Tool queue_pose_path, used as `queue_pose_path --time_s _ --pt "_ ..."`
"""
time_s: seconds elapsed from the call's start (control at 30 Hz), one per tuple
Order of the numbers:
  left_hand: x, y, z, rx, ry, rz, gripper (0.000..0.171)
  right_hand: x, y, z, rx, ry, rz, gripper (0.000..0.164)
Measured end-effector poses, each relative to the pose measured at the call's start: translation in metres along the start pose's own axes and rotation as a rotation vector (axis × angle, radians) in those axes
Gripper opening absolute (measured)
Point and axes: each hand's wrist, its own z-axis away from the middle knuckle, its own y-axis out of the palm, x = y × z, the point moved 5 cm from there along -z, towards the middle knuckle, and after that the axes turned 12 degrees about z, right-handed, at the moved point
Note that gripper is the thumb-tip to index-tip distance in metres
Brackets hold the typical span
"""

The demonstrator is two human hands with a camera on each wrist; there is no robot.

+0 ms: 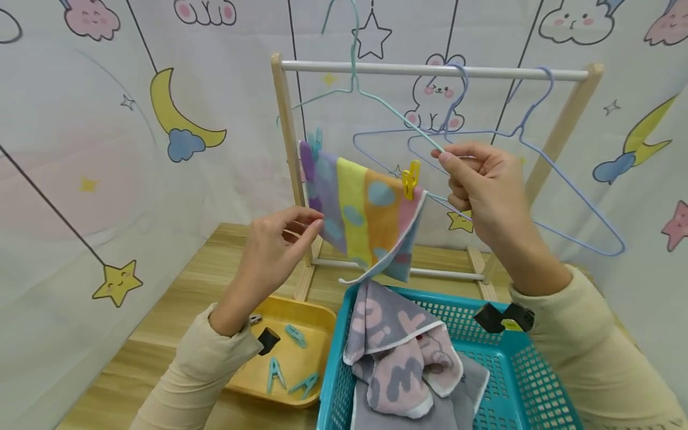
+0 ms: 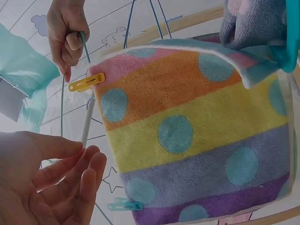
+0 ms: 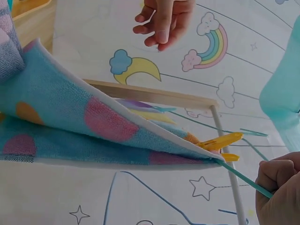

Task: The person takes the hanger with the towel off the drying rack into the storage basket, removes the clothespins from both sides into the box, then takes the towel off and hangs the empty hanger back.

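Right hand: fingers curled round the lower wire of the teal hanger, gripping just right of the yellow peg. Left hand: fingers loosely extended, holding nothing, tips just beside the towel's left edge, apparently not touching it.

Striped dotted towel hangs from that wire, between the hands, pinned by the yellow peg at right and a teal peg at left. Wire's long axis runs left-right, sloping down to the right. Left hand is nearer the teal-peg end. Hanger hook sits above the rack rail, not on it. Basket lies below.
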Motion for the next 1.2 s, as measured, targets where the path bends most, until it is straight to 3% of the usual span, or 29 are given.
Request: queue_pose_path --time_s 0.47,0.8,1.03,1.2 --pt "-0.009 0.0 -0.005 -0.013 0.058 0.029 0.012 0.034 -0.043 0.021 -0.024 -0.081 -0.057 0.01" --pt "-0.013 0.006 -0.009 -0.034 0.106 0.082 0.013 0.05 -0.086 0.041 -0.053 -0.148 -0.067 0.01" --pt "-0.022 0.01 -0.013 -0.064 0.203 0.129 0.023 0.053 -0.116 0.057 0.041 -0.249 -0.012 0.019" --pt "-0.041 0.012 -0.015 -0.097 0.331 0.182 0.03 0.052 -0.14 0.069 0.076 -0.193 -0.008 0.023"
